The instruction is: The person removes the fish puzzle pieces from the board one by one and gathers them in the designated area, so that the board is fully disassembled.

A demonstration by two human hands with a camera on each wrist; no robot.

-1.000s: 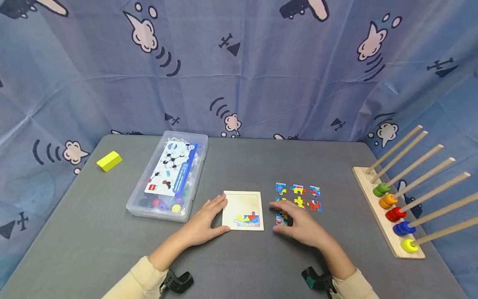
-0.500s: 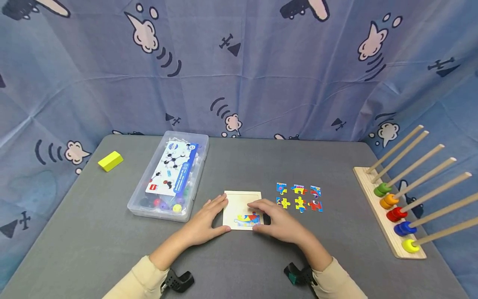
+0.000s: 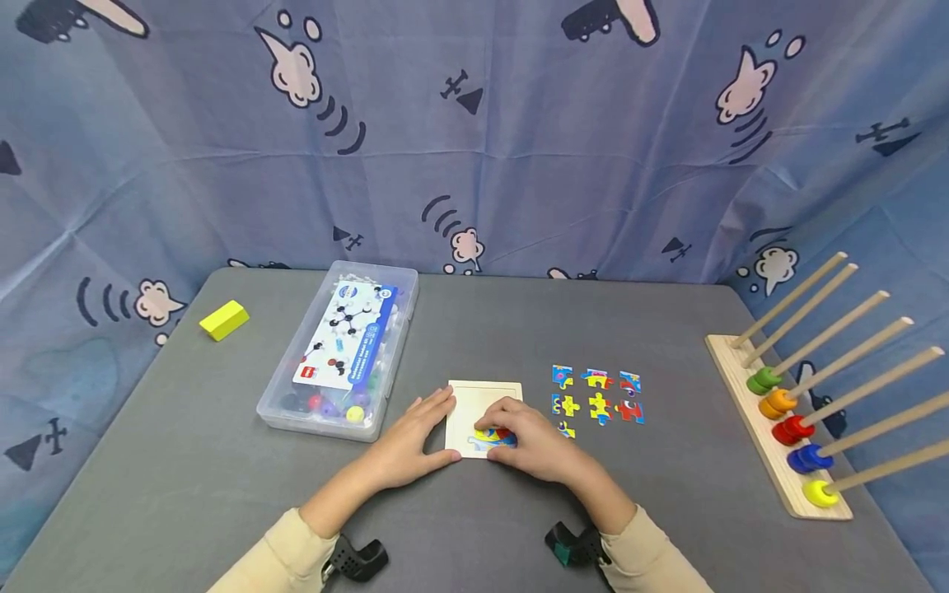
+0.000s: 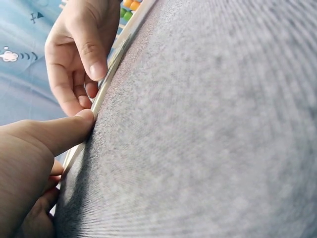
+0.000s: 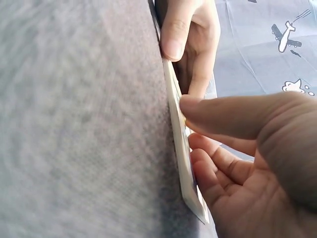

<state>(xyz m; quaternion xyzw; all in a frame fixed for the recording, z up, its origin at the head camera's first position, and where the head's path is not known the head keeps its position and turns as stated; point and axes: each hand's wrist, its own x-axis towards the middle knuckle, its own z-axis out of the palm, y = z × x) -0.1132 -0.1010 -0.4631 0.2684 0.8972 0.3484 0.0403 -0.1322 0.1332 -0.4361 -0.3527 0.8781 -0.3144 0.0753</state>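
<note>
A small square wooden puzzle board (image 3: 463,403) lies on the grey table, with colourful jigsaw pieces (image 3: 482,442) in its lower part. My left hand (image 3: 408,441) rests against the board's left side, fingers stretched out and thumb at the bottom-left corner. In the left wrist view its thumb (image 4: 74,130) touches the board's edge. My right hand (image 3: 534,441) is over the lower right of the board, fingers bent and fingertips at the yellow and red pieces. Its thumb (image 5: 218,111) is right at the board's edge. I cannot tell whether it pinches a piece.
Several loose jigsaw pieces (image 3: 599,407) lie in rows right of the board, partly behind the right hand. A clear plastic case (image 3: 337,342) of molecule-model parts stands left, with a yellow block (image 3: 224,319) beyond. A wooden peg rack (image 3: 778,428) with coloured rings stands at the right.
My right hand has moved left from the loose pieces onto the board, and its fingers have bent closer to the thumb. The left hand stays at the board's side.
</note>
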